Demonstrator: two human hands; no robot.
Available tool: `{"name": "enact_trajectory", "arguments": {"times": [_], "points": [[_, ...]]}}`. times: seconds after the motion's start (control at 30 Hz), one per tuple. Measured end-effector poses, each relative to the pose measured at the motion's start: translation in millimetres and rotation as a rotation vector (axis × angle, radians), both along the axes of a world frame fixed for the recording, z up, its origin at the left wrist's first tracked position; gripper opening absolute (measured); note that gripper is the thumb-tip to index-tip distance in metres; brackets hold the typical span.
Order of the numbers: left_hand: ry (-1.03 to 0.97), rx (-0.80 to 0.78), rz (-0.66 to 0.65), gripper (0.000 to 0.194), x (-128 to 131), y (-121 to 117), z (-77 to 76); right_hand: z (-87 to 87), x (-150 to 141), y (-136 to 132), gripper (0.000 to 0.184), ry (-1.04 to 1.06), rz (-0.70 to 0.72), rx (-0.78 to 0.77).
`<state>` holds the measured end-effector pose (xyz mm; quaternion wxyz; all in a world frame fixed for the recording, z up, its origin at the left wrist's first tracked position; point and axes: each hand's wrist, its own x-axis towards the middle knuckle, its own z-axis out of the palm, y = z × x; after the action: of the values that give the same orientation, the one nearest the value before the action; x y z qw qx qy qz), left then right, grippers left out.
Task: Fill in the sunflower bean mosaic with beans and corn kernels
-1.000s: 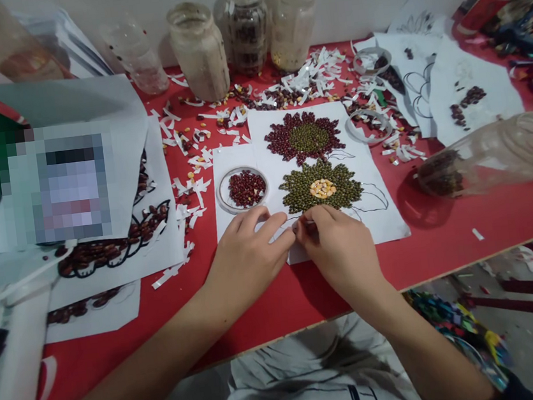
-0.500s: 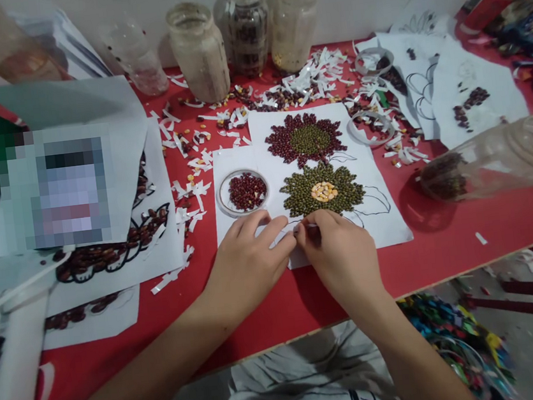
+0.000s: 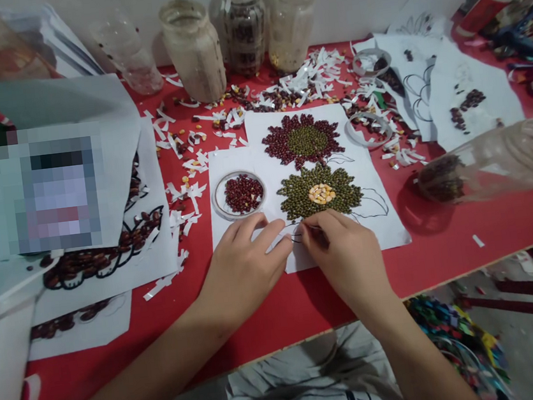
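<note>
A white sheet (image 3: 380, 229) carries two flowers made of seeds. The upper flower (image 3: 302, 139) has dark red bean petals around a green centre. The lower flower (image 3: 291, 205) has green bean petals around a centre of yellow corn kernels (image 3: 322, 193). My left hand (image 3: 249, 263) rests on the sheet's lower left with its fingers apart, just below a round lid (image 3: 219, 210) of small red beans (image 3: 243, 193). My right hand (image 3: 343, 242) is at the lower flower's bottom edge, thumb and forefinger pinched together. Whatever lies between those fingertips is hidden.
Three glass jars (image 3: 193, 54) and a clear plastic bottle (image 3: 132, 58) stand along the wall. Paper shreds (image 3: 317, 72) and loose seeds litter the red table (image 3: 450, 250). A jar (image 3: 497, 161) lies on its side at right. Bean-covered drawings (image 3: 110, 259) are at left.
My right fingertips have shifted slightly right, widening the gap to my left fingers. My left hand keeps nearly the same pose on the sheet. The camera view has moved a little.
</note>
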<state>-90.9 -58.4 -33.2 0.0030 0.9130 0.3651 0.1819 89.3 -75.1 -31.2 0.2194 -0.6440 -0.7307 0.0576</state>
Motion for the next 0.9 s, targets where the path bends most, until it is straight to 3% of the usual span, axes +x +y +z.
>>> {"name": "enact_trajectory", "arguments": {"times": [0.27,0.4,0.5,0.67,0.9], "points": [[-0.036,-0.01,-0.01,0.015,-3,2,-0.7,8.4,8,-8,0.013,0.284,0.052,0.134],[-0.06,0.016,-0.023,0.016,-3,5,-3.3,10.2,22,-12,0.01,0.359,-0.006,0.2],[-0.071,0.026,-0.035,0.016,-1,6,-5.2,7.6,33,-15,0.007,0.307,0.051,0.212],[-0.045,0.05,-0.051,0.018,4,7,-5.2,0.8,49,-22,0.014,0.105,0.313,0.213],[-0.038,0.064,-0.1,0.023,6,8,-6.7,-1.1,52,-27,0.016,-0.046,0.403,0.24]]}}
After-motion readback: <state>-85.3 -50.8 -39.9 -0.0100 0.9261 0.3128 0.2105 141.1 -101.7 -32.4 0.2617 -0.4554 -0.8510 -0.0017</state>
